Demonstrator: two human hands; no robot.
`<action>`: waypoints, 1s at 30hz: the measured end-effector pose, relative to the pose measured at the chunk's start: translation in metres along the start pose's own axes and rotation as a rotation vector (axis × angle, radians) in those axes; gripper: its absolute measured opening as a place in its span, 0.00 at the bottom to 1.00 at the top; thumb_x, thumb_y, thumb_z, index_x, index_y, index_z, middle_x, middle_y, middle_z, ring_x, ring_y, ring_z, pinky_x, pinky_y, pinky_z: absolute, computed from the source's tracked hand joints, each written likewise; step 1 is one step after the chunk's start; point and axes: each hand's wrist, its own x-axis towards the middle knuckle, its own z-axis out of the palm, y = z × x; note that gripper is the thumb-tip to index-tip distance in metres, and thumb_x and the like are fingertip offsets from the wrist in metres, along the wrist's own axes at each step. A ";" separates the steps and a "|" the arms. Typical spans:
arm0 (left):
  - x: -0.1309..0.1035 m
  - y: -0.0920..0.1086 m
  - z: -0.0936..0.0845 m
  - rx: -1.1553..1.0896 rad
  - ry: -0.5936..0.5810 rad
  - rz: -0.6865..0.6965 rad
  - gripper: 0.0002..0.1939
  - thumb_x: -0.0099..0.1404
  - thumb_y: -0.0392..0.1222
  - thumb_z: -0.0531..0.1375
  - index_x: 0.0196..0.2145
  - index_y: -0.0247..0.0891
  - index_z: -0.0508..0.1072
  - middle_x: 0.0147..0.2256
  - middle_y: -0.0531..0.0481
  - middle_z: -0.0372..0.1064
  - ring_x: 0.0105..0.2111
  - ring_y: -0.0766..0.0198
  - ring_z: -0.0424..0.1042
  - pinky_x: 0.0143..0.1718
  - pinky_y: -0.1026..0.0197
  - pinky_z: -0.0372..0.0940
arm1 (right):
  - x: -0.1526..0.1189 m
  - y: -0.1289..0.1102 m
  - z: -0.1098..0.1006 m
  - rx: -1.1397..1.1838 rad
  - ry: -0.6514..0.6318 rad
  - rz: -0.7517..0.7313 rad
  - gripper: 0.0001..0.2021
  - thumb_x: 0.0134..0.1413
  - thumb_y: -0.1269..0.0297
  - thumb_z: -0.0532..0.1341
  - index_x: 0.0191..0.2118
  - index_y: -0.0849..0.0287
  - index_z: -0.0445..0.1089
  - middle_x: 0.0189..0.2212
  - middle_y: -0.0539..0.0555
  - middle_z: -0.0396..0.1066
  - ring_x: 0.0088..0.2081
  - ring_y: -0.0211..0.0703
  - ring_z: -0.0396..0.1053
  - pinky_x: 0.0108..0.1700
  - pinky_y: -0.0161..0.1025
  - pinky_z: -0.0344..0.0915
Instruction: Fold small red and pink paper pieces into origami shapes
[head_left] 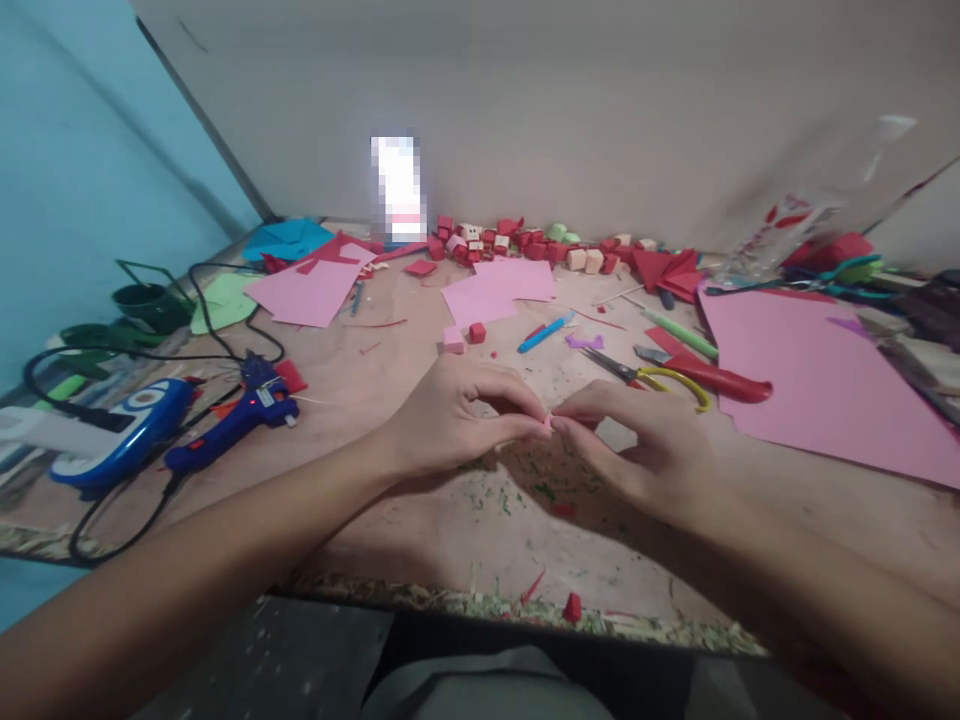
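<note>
Between the fingertips of both hands is a tiny pink piece (548,424), mostly hidden, perhaps paper or foam. My left hand (469,412) pinches it from the left with thumb and forefinger. From the right, my right hand (637,440) pinches the same piece. Just beyond the hands sit a pink cube (453,340) and a smaller red cube (478,333). Scissors with yellow handles (645,376) lie beside a red-handled cutter knife (709,375), past my right hand. A blue pen (546,332) rests farther back.
A blue glue gun (232,415) with its cord lies left, near a blue-and-white power strip (127,430). Pink sheets (832,380) cover the right side. Several small red and pale cubes (525,243) line the wall. A lit phone (399,190) and a leaning plastic bottle (810,215) stand behind.
</note>
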 end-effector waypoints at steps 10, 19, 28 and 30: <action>-0.002 0.001 0.007 -0.028 0.047 -0.059 0.04 0.58 0.32 0.73 0.31 0.33 0.82 0.29 0.50 0.79 0.30 0.68 0.76 0.35 0.67 0.70 | -0.005 0.006 0.007 0.022 0.022 -0.125 0.04 0.65 0.72 0.61 0.40 0.57 0.73 0.29 0.51 0.76 0.29 0.36 0.72 0.31 0.34 0.64; -0.006 0.002 0.009 0.020 0.075 0.046 0.03 0.59 0.32 0.72 0.33 0.34 0.84 0.31 0.47 0.82 0.29 0.67 0.79 0.33 0.68 0.71 | -0.007 0.006 0.005 -0.028 0.071 -0.100 0.03 0.64 0.70 0.64 0.37 0.59 0.74 0.26 0.51 0.74 0.27 0.37 0.70 0.30 0.35 0.61; -0.007 0.004 0.008 0.010 0.094 -0.049 0.02 0.60 0.34 0.72 0.31 0.37 0.84 0.29 0.49 0.81 0.28 0.66 0.78 0.32 0.66 0.70 | -0.005 0.003 0.001 0.046 0.009 -0.128 0.07 0.65 0.72 0.60 0.41 0.63 0.76 0.31 0.54 0.79 0.31 0.38 0.74 0.34 0.34 0.65; -0.007 0.004 0.008 0.014 0.118 -0.050 0.03 0.59 0.33 0.72 0.30 0.38 0.84 0.29 0.50 0.81 0.28 0.66 0.78 0.31 0.66 0.70 | -0.005 0.003 0.000 0.041 -0.002 -0.143 0.08 0.65 0.73 0.59 0.43 0.63 0.76 0.32 0.55 0.80 0.31 0.38 0.75 0.34 0.34 0.65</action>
